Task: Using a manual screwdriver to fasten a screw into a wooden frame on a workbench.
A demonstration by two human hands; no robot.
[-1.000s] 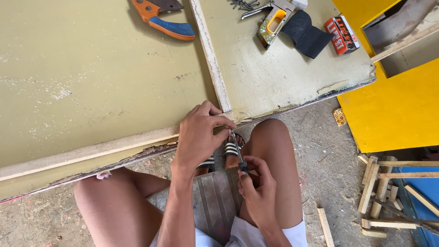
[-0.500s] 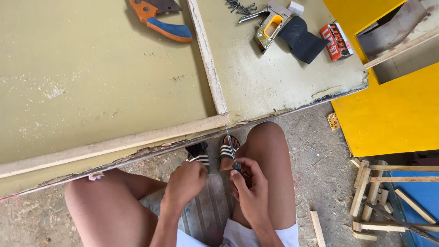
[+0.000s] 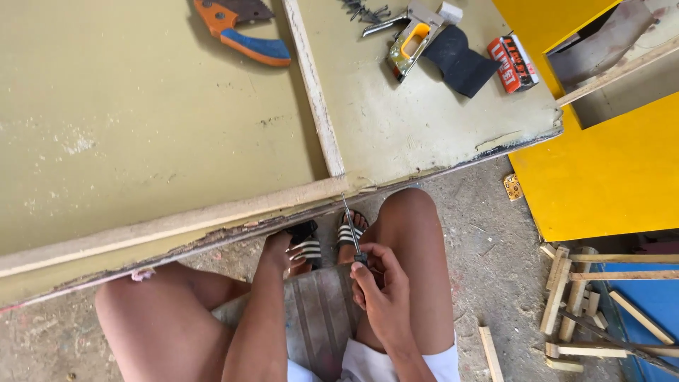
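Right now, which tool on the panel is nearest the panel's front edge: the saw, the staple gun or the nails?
The staple gun, yellow and metal, right of the wooden strip. The orange-and-blue saw handle and nails lie farther up.

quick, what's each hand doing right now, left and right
Left hand: reaches down under the board's edge; whether it grips anything cannot be told.
Right hand: closed on a thin metal tool, tip up at the board.

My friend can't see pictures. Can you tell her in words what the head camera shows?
A seated person's right hand holds a thin screwdriver against the edge of a pale green board, while the left hand reaches beneath that edge. On the board lie a hand saw and a staple gun; wood scraps lie on the floor.
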